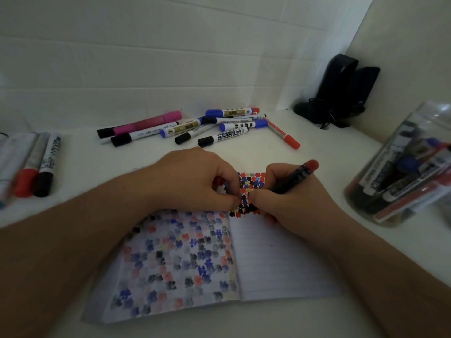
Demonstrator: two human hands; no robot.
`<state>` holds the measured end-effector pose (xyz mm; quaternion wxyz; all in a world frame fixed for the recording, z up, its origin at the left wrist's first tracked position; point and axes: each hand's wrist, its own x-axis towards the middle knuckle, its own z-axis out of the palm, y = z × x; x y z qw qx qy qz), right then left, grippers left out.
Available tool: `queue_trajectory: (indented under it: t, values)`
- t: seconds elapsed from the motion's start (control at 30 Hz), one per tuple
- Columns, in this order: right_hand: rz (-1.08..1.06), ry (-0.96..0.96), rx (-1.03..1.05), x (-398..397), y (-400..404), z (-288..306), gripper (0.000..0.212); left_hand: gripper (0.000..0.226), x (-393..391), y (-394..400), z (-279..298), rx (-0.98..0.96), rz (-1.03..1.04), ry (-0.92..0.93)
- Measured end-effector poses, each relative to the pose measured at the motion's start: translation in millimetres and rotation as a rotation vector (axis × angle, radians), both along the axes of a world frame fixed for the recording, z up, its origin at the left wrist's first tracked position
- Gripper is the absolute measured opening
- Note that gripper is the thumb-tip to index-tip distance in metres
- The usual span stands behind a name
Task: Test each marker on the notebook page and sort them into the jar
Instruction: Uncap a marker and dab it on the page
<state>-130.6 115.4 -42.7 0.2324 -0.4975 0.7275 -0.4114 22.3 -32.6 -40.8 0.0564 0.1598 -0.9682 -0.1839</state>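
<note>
Over the far edge of the open notebook point(195, 259) both hands meet on a page densely covered in red, black, blue and yellow blots point(250, 189), which stands curled up between them. The left hand point(195, 181) has its fingers curled and pinches the left edge of that page. The right hand point(290, 203) touches the page's right side with its thumb while its fingers clasp a dark-barrelled marker with a red end point(296, 178), the red end pointing away from the notebook. The notebook's left page shows faded blots; its right page is lined and nearly bare. Beyond the notebook lies a loose heap of whiteboard markers point(214, 128), a pink one point(146, 123) among them. Left of the notebook lie more markers point(31, 162). Right of the notebook a clear jar point(410, 172) lies tilted with markers inside. Behind the jar, in the corner, stands a black object point(341, 91).
</note>
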Motion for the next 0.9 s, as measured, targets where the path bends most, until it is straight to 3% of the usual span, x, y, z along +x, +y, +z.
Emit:
queue_trajectory:
  t: [0.4, 0.6, 0.9]
  values:
    - [0.012, 0.061, -0.001, 5.9, -0.6, -1.0, 0.021, 0.006, 0.5, 2.9, 0.9, -0.023, -0.016, 0.006]
    - [0.009, -0.026, -0.006, 2.8, -0.3, -0.6, 0.024, 0.006, 0.3, 2.2, 0.5, -0.03, -0.017, 0.013]
    - [-0.006, 0.109, 0.018, 4.0, -3.2, -4.8, 0.023, 0.011, 0.0, 0.9, -2.8, -0.034, -0.015, 0.029]
